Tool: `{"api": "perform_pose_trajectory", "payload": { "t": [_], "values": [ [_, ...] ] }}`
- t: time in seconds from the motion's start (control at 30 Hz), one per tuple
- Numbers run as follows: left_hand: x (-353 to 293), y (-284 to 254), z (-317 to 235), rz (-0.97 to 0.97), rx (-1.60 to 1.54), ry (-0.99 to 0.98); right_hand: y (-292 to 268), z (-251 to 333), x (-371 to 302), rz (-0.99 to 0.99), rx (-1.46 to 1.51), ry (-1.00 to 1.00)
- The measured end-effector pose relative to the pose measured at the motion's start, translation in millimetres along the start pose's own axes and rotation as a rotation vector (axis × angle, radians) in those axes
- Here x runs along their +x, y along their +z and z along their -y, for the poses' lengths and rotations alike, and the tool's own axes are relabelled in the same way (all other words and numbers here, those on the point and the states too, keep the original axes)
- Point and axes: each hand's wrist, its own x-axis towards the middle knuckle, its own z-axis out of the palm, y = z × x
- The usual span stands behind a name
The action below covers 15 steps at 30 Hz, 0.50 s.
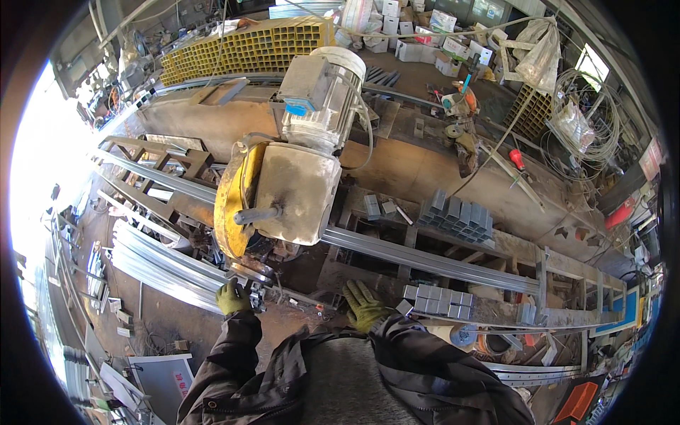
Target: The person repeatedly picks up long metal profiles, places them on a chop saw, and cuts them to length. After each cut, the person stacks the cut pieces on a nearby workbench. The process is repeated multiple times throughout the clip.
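Observation:
My left hand [233, 297], in a yellow-green work glove, is at the front of a cut-off saw, its fingers curled beside a small metal clamp mechanism [258, 292]. What it grips is hidden. My right hand [365, 307], gloved alike, lies flat with fingers spread at the near edge of the dark steel bench. The saw has a grey motor [322, 99] and a yellow blade guard [230, 202]. Long silver square tubes [432, 261] run beneath it, left to right. Just right of my right hand sit short cut tube pieces [439, 301] in rows.
More cut tubes [457, 218] are stacked behind the long ones. A bundle of long silver profiles [166, 265] lies at the left. Yellow-ended square tubes [244, 53] are piled at the back. Coiled wire [584, 131] hangs at right; a bucket [492, 345] stands below the bench.

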Motion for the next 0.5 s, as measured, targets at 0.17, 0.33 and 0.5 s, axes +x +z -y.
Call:
{"api": "perform_pose_trajectory", "payload": {
  "t": [0.17, 0.33, 0.5],
  "values": [
    [0.0, -1.1, -0.1, -0.012, -0.001, 0.017, -0.3, 1.3, -0.1, 0.026, -0.041, 0.009],
    [0.1, -3.9, -3.2, 0.022, -0.007, -0.012, 0.9, 0.5, 0.8, 0.065, -0.076, 0.023],
    [0.6, -3.1, -2.4, -0.032, -0.004, 0.035, 4.7, -1.0, -1.6, -0.048, 0.022, -0.003]
  ]
}}
